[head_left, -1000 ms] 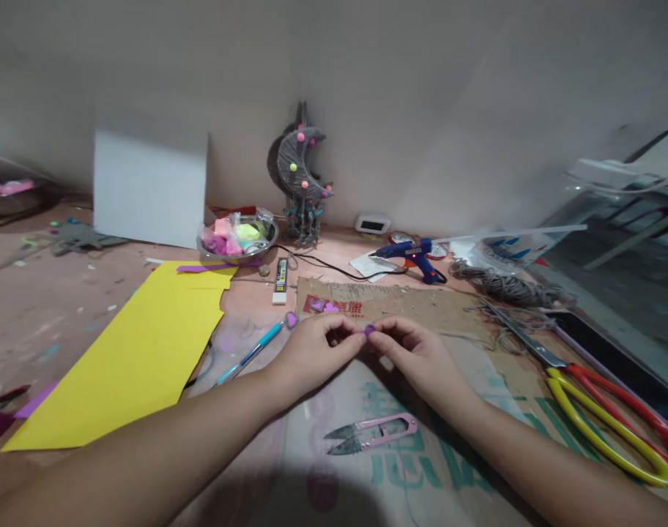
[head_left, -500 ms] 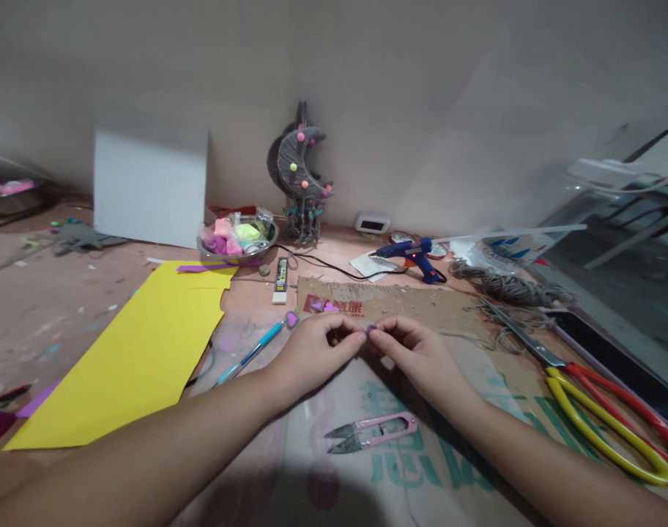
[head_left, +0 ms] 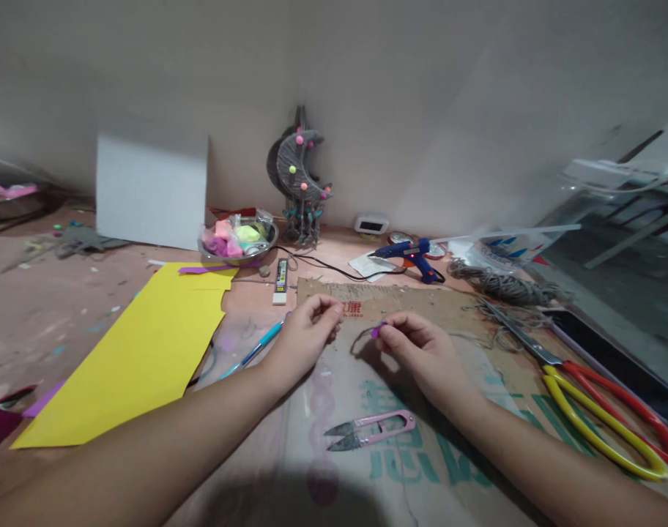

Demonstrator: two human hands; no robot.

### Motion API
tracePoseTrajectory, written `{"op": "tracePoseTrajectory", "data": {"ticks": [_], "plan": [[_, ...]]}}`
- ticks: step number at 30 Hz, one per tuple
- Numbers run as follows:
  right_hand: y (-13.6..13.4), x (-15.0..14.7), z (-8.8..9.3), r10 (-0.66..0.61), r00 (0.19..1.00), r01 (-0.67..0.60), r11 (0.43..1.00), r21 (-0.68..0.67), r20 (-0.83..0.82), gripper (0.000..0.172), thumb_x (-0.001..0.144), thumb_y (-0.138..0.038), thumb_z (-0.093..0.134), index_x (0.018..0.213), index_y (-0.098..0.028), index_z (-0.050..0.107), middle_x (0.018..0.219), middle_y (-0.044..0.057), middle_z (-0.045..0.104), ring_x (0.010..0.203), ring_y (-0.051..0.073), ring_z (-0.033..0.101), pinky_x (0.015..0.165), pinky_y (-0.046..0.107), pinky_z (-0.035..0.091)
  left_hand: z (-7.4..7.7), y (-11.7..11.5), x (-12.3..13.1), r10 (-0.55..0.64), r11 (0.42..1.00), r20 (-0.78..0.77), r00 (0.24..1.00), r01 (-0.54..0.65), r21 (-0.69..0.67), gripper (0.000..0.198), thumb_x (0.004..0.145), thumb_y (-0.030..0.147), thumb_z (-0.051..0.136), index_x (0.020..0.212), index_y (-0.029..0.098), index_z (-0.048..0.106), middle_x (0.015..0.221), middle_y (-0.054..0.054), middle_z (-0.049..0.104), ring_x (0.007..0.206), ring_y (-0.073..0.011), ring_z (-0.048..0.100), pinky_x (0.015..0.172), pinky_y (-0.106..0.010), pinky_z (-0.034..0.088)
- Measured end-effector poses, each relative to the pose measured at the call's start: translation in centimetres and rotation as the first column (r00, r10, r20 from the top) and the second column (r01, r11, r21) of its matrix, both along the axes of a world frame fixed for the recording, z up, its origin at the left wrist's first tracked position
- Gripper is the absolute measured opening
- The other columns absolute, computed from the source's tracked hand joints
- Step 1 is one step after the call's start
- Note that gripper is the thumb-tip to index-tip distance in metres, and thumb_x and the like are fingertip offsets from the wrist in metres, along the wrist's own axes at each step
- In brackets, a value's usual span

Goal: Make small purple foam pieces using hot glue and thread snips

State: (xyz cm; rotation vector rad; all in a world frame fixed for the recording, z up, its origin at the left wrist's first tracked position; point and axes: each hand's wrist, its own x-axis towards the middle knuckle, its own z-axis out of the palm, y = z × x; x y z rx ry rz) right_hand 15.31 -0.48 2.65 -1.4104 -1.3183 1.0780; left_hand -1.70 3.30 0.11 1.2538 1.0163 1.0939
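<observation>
My right hand (head_left: 425, 355) pinches a small purple piece (head_left: 376, 331) between thumb and fingertips. A short grey yarn end (head_left: 357, 341) curves out from it to the left. Left of it, my left hand (head_left: 306, 337) has its thumb and fingers pressed together; whatever they may hold is hidden. A blue pen (head_left: 254, 348) lies beside the left wrist. Below both hands, pink-handled thread snips (head_left: 371, 430) lie on the clear sheet over the cardboard (head_left: 422, 304). Small purple pieces seen earlier are now mostly behind my left hand.
Yellow paper (head_left: 130, 351) lies at left, near a metal bowl (head_left: 202, 252) of coloured clay. A blue glue gun (head_left: 414, 255) and a grey yarn bundle (head_left: 504, 284) are behind. Scissors (head_left: 581, 410) and a phone (head_left: 614, 366) lie right. A decorated moon (head_left: 293, 165) stands by the wall.
My hands have moved apart from their meeting point. The left has shifted left and now covers small purple pieces; the right keeps the purple piece, with its yarn end now showing.
</observation>
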Motion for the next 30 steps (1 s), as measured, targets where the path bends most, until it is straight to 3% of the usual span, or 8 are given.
{"op": "tracePoseTrajectory", "data": {"ticks": [2,4,6,9,14,20,30], "plan": [[0.0,0.0,0.0,-0.007,1.0,0.007,1.0,0.003,0.001,0.023,0.07,-0.039,0.064,0.07,-0.018,0.057,0.059,-0.001,0.058,0.055,0.011,0.053,0.055,0.023,0.043,-0.2,0.2,-0.1,0.04,0.997,0.128,0.991,-0.032,-0.064,0.025,0.084,0.039,0.045,0.073,0.016,0.048,0.064,0.002,0.051,0.056,-0.009,0.049,0.054,-0.021,0.039],[0.1,0.1,0.0,0.005,1.0,-0.005,1.0,-0.002,0.004,0.023,0.07,-0.039,0.065,0.069,-0.018,0.057,0.059,-0.001,0.058,0.055,0.011,0.052,0.056,0.023,0.043,-0.2,0.2,-0.1,0.045,0.997,0.15,0.988,-0.034,-0.072,0.031,0.086,0.041,0.04,0.068,0.017,0.046,0.06,0.002,0.049,0.053,-0.0089,0.047,0.052,-0.021,0.038],[0.2,0.1,-0.2,0.028,1.0,-0.028,1.0,-0.005,0.014,0.023,0.07,-0.039,0.065,0.07,-0.018,0.057,0.059,-0.001,0.058,0.055,0.011,0.052,0.056,0.023,0.042,-0.1,-0.1,-0.1,0.027,0.999,0.078,0.997,-0.025,-0.023,0.025,0.084,0.039,0.046,0.073,0.016,0.05,0.063,0.002,0.05,0.055,-0.0092,0.048,0.054,-0.021,0.039],[0.3,0.2,-0.6,0.088,0.994,-0.089,0.996,0.001,0.063,0.022,0.073,-0.04,0.063,0.072,-0.018,0.058,0.062,-0.001,0.059,0.057,0.011,0.052,0.055,0.023,0.041,0.4,-0.6,0.0,-0.001,0.993,-0.085,0.996,0.011,0.113,0.02,0.078,0.028,0.057,0.095,0.018,0.057,0.084,-0.001,0.06,0.071,-0.0114,0.054,0.067,-0.023,0.043],[0.4,0.3,-1.3,0.146,0.978,-0.148,0.989,0.0,0.152,0.024,0.076,-0.042,0.061,0.074,-0.018,0.057,0.065,-0.001,0.058,0.056,0.011,0.05,0.055,0.023,0.041,0.8,-1.0,-0.2,-0.079,0.955,-0.283,0.956,0.154,0.254,0.02,0.082,0.032,0.053,0.081,0.016,0.065,0.084,-0.004,0.065,0.085,-0.0166,0.058,0.078,-0.028,0.044],[0.5,0.4,-1.3,0.146,0.973,-0.155,0.987,0.036,0.179,0.023,0.075,-0.041,0.061,0.074,-0.018,0.059,0.066,-0.001,0.059,0.06,0.012,0.053,0.058,0.023,0.042,1.5,-1.2,-0.2,-0.108,0.949,-0.386,0.916,0.211,0.235,0.013,0.078,0.026,0.058,0.08,0.016,0.066,0.084,-0.003,0.067,0.082,-0.0159,0.06,0.077,-0.028,0.045],[0.6,0.6,-1.7,0.128,0.985,-0.129,0.992,0.003,0.118,0.022,0.076,-0.039,0.061,0.077,-0.018,0.061,0.067,0.0,0.06,0.061,0.012,0.054,0.059,0.023,0.043,1.7,-1.4,-0.1,-0.094,0.962,-0.37,0.924,0.18,0.204,0.013,0.078,0.028,0.059,0.078,0.017,0.066,0.082,-0.002,0.068,0.08,-0.0154,0.06,0.074,-0.026,0.045]]}}
